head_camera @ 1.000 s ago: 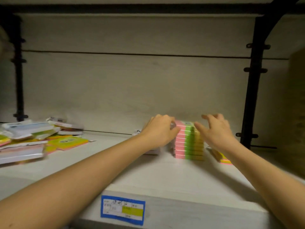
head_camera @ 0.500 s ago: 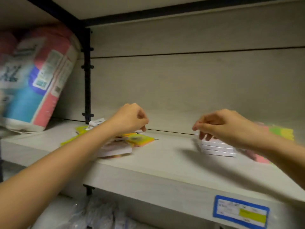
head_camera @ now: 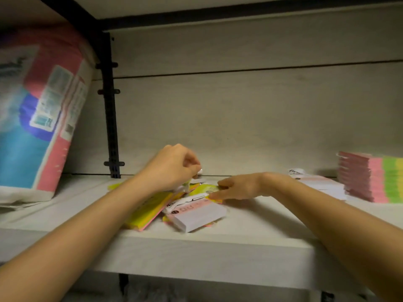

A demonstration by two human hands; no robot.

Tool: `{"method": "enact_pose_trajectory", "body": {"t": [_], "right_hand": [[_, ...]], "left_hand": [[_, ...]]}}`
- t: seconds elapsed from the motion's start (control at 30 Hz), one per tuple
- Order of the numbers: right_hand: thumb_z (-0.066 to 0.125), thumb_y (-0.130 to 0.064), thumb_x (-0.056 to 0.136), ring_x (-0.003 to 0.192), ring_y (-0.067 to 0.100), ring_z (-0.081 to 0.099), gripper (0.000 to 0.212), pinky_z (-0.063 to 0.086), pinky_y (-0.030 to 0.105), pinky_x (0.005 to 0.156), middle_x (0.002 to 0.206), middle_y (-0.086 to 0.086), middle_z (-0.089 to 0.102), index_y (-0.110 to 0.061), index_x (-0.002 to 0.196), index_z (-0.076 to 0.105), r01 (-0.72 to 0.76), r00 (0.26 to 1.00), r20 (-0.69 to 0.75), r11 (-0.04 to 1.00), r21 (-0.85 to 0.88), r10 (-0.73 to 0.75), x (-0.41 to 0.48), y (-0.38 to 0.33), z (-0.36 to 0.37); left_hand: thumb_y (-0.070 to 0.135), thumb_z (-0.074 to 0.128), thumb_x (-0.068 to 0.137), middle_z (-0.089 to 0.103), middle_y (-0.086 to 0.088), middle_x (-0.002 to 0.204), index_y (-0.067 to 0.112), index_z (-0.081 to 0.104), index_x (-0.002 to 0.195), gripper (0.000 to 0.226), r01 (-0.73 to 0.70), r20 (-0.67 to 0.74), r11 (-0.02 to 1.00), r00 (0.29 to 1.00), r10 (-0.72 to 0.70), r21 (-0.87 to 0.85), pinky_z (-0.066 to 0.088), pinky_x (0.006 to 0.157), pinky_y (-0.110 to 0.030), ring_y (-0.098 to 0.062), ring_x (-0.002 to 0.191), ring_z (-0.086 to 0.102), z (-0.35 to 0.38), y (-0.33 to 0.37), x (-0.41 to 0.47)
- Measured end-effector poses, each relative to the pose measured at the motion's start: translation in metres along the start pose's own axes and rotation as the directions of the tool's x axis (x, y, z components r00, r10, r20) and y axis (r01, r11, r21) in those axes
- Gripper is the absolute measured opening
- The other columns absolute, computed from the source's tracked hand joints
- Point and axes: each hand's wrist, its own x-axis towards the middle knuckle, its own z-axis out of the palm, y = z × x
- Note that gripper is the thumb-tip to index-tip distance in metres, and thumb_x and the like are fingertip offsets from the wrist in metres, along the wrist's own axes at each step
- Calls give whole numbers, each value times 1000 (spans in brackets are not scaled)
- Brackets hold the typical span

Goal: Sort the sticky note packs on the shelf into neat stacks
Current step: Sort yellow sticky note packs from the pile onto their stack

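Where loose packs (head_camera: 192, 216) lie heaped, right fingers (head_camera: 220, 195) seemingly pinch one.

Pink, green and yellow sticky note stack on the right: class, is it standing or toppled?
Standing. The pink, green and yellow sticky note stack rests flat on the pale shelf, layers roughly aligned, none slid off.

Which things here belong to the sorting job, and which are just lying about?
Job: loose pile of packs, pink-green stack, low white stack, left hand, right hand pinching a yellow pack.
Lying about: big wrapped bundle, black shelf post.
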Motion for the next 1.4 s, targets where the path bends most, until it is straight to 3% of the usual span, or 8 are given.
{"method": "enact_pose_trajectory", "body": {"t": [0.07,0.3,0.43,0.6,0.87,1.03,1.2,1.4], "right_hand": [[46,-62,84,98,21,49,48,39,31,90,109,2,54,-16,94,54,34,997,-71,999,-28,-36,-2,-1,0],[77,-41,70,107,23,57,65,48,35,95,118,3,57,-12,123,55,83,959,-280,990,110,-49,-20,12,-5],[70,-1,78,86,19,58,43,54,32,80,94,-3,54,-9,118,58,245,921,-388,806,540,-20,-28,23,-6],[66,4,79,93,18,60,33,54,28,80,100,1,60,-21,100,60,468,804,-591,685,559,-67,-50,32,-12],[64,-1,83,92,19,60,37,55,25,77,111,5,56,-14,116,54,594,685,-720,485,642,114,-81,31,-16],[57,-4,88,89,20,64,45,55,30,82,107,2,56,-14,129,43,518,771,-601,344,783,209,-97,41,11],[54,4,88,69,17,67,38,57,22,72,111,14,59,-13,122,50,577,690,-681,381,722,247,-118,51,18],[56,0,89,74,19,70,39,58,26,77,107,16,66,-13,126,54,577,626,-726,458,676,284,-152,109,1]], "left_hand": [[22,59,87,76,-5,90,14,72,94,18,-8,-5,1000,1000,8,-16,52,88,-33,-19,90,68,0,-3,1],[23,60,86,76,-2,86,16,73,92,16,-39,-46,999,998,37,-36,47,74,-21,-14,80,67,8,-1,9],[24,60,86,75,-3,97,16,71,101,20,-65,-28,998,997,65,-10,43,73,-18,-13,88,66,14,5,10],[27,62,86,73,-3,107,15,69,111,28,-77,-1,988,997,78,-137,49,89,-23,-12,97,67,16,12,9],[5,62,85,71,-7,76,1,67,96,12,52,109,675,993,43,-736,50,57,-10,-6,62,61,22,32,4],[7,62,85,72,-5,76,11,67,86,6,7,29,586,999,28,-810,50,58,-10,-11,66,61,27,43,3],[5,65,82,70,6,52,15,54,83,15,-68,-101,517,994,-35,-853,52,48,-11,-2,44,62,45,72,1],[7,64,83,73,12,70,22,59,85,16,-195,-190,612,979,74,-767,55,65,-19,-3,60,65,73,134,11]]}}
